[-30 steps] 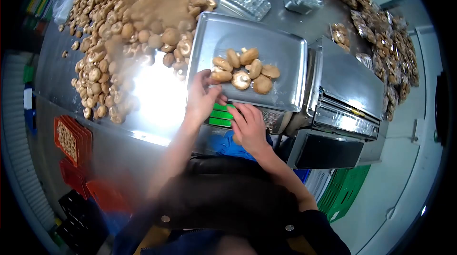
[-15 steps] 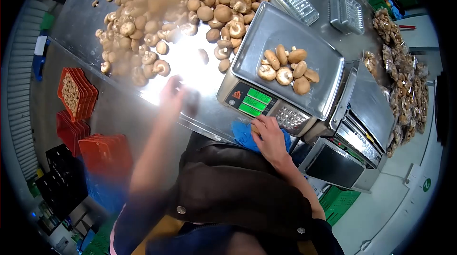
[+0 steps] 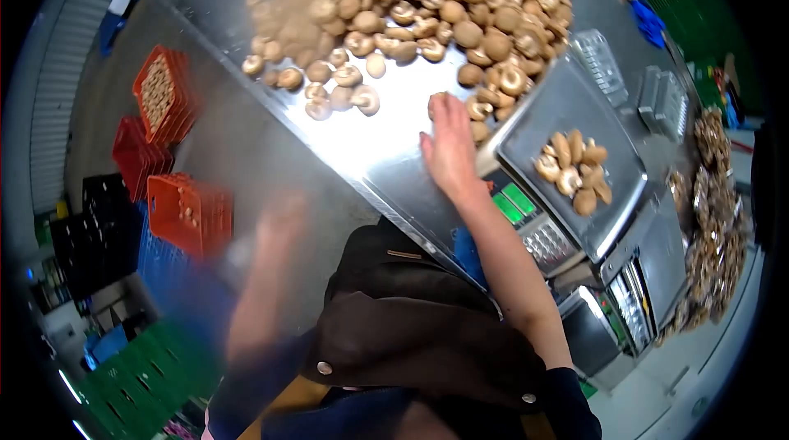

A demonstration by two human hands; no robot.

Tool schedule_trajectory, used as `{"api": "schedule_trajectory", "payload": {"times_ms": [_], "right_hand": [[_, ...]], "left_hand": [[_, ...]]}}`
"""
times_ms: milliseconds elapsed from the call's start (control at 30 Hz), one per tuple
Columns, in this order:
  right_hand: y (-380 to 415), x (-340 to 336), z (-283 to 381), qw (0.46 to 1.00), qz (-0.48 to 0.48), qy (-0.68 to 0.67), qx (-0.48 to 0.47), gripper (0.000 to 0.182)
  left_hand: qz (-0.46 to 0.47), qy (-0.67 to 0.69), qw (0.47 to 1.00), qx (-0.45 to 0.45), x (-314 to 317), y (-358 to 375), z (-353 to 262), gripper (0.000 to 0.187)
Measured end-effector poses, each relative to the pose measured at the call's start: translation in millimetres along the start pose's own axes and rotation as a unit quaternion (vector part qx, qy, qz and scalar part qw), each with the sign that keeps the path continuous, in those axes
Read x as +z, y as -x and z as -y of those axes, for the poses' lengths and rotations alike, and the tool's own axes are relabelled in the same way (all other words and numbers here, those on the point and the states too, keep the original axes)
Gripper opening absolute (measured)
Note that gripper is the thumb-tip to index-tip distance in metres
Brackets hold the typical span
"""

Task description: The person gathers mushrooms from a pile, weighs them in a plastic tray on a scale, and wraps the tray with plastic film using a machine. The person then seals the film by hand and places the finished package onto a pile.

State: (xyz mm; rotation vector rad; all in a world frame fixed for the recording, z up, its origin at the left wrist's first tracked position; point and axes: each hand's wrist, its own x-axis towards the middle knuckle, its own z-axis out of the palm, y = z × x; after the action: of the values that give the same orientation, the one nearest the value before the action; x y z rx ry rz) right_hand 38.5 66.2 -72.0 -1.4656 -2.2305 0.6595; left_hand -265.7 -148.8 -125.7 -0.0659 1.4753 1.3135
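My right hand (image 3: 450, 144) reaches over the steel table with its fingers curled around a brown mushroom (image 3: 434, 103), mostly hidden by them. Just beyond lies the large heap of mushrooms (image 3: 493, 17). Off the table's near edge, on the left, my left hand (image 3: 283, 214) is smeared by motion, its fingers unreadable. Right of my right forearm stands the weighing scale (image 3: 546, 244) with green displays. Several mushrooms (image 3: 575, 165) sit grouped on its metal tray (image 3: 526, 124).
Clear plastic punnets (image 3: 664, 103) stand behind the scale. Red crates (image 3: 191, 214), one holding mushrooms, are on the floor at left. A wrapping machine (image 3: 657, 251) and bagged mushrooms (image 3: 713, 251) are at right. A blue cloth (image 3: 467, 253) lies by the table edge.
My right hand has moved from beside the scale's keypad to the front of the heap. My left hand has swung back off the table. The view has turned left.
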Motion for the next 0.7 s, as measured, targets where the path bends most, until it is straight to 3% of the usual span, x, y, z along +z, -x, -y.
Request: {"api": "schedule_trajectory", "payload": {"times_ms": [100, 133, 200, 233, 267, 300, 333, 367, 400, 433, 467, 533, 567, 600, 633, 700], "right_hand": [[-24, 14, -7, 0.991, -0.046, 0.124, -0.013, 0.063], [-29, 18, -12, 0.993, -0.017, 0.120, -0.001, 0.061], [-39, 27, -20, 0.993, 0.039, 0.111, 0.020, 0.056], [-43, 33, -16, 0.995, 0.035, 0.086, 0.025, 0.054], [-40, 36, -15, 0.997, 0.036, 0.064, 0.030, 0.051], [-36, 36, -13, 0.998, 0.035, 0.042, 0.036, 0.049], [-30, 34, -7, 1.000, -0.004, 0.002, 0.028, 0.053], [-22, 27, 0, 0.999, -0.017, -0.011, -0.025, 0.055], [-13, 26, 8, 0.991, -0.022, -0.128, 0.037, 0.054], [-3, 28, 9, 0.989, -0.024, -0.145, 0.024, 0.051], [11, 30, 6, 0.987, -0.059, -0.149, -0.032, 0.054], [39, 4, 17, 0.979, -0.017, -0.202, 0.020, 0.054], [55, -1, 16, 0.928, 0.024, -0.352, 0.122, 0.051], [69, -7, 9, 0.829, 0.092, -0.512, 0.204, 0.049], [78, -39, 16, 0.759, 0.099, -0.604, 0.223, 0.047], [99, -78, 4, 0.614, 0.118, -0.724, 0.291, 0.046]], "left_hand": [[-0.105, 0.225, 0.958, 0.143, -156, -22, -100, 0.038], [-0.077, 0.272, 0.933, 0.223, -192, -15, -136, 0.055], [-0.175, 0.392, 0.871, 0.239, -144, 34, -195, 0.068], [-0.204, 0.294, 0.908, 0.218, -163, 21, -219, 0.061], [-0.198, 0.128, 0.928, 0.289, -136, 10, -211, 0.054], [-0.183, -0.042, 0.917, 0.351, -84, -1, -193, 0.048], [-0.115, -0.163, 0.916, 0.347, -13, 7, -177, 0.037], [-0.106, -0.431, 0.813, 0.376, 46, 10, -156, 0.040], [-0.003, -0.522, 0.731, 0.439, 91, 7, -133, 0.042], [0.078, -0.575, 0.649, 0.492, 137, 9, -114, 0.050], [0.189, -0.628, 0.504, 0.562, 168, -6, -99, 0.055], [0.254, -0.705, 0.372, 0.547, 208, -35, -65, 0.050], [0.256, -0.735, 0.318, 0.541, 217, -46, -56, 0.046], [0.279, -0.750, 0.279, 0.531, 226, -49, -55, 0.040], [0.278, -0.749, 0.284, 0.530, 225, -62, -54, 0.037], [0.269, -0.690, 0.390, 0.548, 212, -101, -45, 0.032]]}}
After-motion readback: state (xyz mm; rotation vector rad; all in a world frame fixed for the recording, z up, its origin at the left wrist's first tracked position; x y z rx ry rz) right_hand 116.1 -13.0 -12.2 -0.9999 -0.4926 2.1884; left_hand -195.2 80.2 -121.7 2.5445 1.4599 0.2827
